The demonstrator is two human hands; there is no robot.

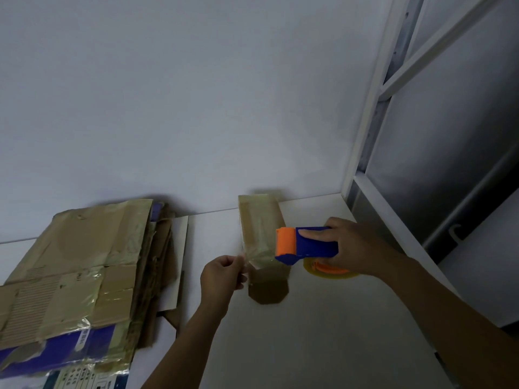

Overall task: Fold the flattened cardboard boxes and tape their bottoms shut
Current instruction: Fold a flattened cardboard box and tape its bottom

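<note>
**Person: bare hands, bare forearms**

Left hand (222, 273) bare, knuckles showing. Right hand (356, 248) bare too. Left forearm (185, 338) uncovered from wrist to the bottom edge of view. Right forearm (449, 299) uncovered from wrist to the right edge. Nail detail lost to blur and dim light.

matt cardboard boxes (78, 265), glossy clear tape (259, 248), plastic dispenser (306, 245)
</note>
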